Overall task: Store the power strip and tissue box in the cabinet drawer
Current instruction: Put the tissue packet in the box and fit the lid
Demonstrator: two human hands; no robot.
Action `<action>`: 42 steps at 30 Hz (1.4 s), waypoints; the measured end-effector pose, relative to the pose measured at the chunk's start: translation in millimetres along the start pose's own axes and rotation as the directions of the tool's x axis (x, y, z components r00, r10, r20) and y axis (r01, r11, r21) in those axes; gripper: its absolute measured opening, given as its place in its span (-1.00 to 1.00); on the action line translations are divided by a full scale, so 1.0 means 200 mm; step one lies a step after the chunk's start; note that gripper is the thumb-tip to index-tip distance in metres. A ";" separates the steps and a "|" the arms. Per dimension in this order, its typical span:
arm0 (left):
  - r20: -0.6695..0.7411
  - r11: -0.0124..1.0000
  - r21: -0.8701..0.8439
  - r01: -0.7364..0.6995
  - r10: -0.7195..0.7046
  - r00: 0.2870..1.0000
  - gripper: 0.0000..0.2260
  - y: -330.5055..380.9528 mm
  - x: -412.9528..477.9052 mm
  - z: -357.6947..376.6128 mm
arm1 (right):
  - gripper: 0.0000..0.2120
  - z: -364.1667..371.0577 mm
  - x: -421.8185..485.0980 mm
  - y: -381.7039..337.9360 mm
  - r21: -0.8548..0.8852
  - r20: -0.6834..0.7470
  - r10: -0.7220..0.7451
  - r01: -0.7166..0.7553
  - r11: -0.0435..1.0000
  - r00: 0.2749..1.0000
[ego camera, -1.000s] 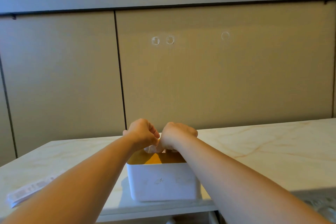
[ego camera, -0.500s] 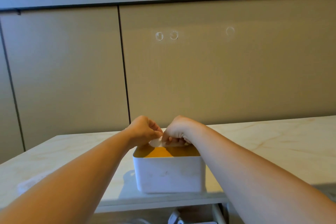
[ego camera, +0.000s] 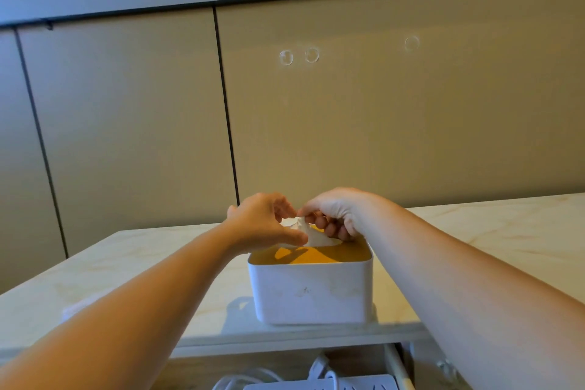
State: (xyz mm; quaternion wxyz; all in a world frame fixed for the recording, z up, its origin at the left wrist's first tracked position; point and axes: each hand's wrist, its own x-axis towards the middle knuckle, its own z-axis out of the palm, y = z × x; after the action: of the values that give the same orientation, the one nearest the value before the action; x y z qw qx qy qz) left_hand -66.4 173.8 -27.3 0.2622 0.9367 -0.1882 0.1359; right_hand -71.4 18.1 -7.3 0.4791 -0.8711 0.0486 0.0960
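Both bare forearms reach forward over the near edge of the pale marbled bench [ego camera: 133,258] and converge, wrists close together. The left hand [ego camera: 264,223] is curled, thumb and fingertips pinching a thin white paper tissue [ego camera: 316,239]. The right hand [ego camera: 337,210], knuckles up and fingers curled under, pinches the same tissue from the opposite side.

Marble-look countertop [ego camera: 474,231] with white tissue box [ego camera: 310,291] near its front edge.
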 end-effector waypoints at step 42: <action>-0.073 0.811 -0.582 0.068 -0.135 0.988 -0.59 -0.13 -0.05 -0.06 | -0.90 -0.17 -0.06 0.35 -0.101 -0.624 -0.424 0.469 0.877 0.657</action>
State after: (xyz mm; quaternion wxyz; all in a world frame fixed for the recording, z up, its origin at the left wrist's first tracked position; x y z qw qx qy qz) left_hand -66.2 204.0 -33.1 0.5506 0.8128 -0.1553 0.1100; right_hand -91.0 -47.1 -44.3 0.4731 -0.8198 -0.0065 -0.3227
